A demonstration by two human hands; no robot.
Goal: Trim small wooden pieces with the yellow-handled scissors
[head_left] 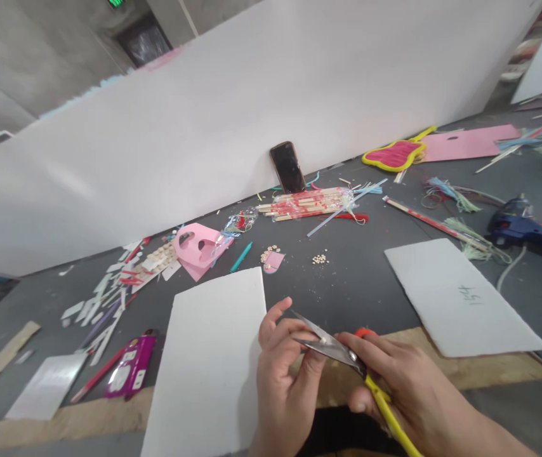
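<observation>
My right hand (pixel 395 368) is closed on a pair of scissors (pixel 330 348) with yellow handles, and the blades are parted and point left. Between the blades sits a small pale piece (pixel 323 340), pinched by the thumb and fingers of my left hand (pixel 290 368). Its exact kind is too small to make out. Just left of my left hand lies a blank white board (pixel 209 355). Beyond the hands are a little heap of pale bits (pixel 320 259) and a pink cut-out (pixel 273 261) with more such bits on it.
A phone (pixel 287 167) leans on the white partition (pixel 271 95). Wrapped sticks (pixel 309 203), a teal marker (pixel 241 257) and a pink paper shape (pixel 199 247) lie mid-table. At right are a marked white board (pixel 461 298) and a blue glue gun (pixel 523 228); at left, a purple case (pixel 132 365).
</observation>
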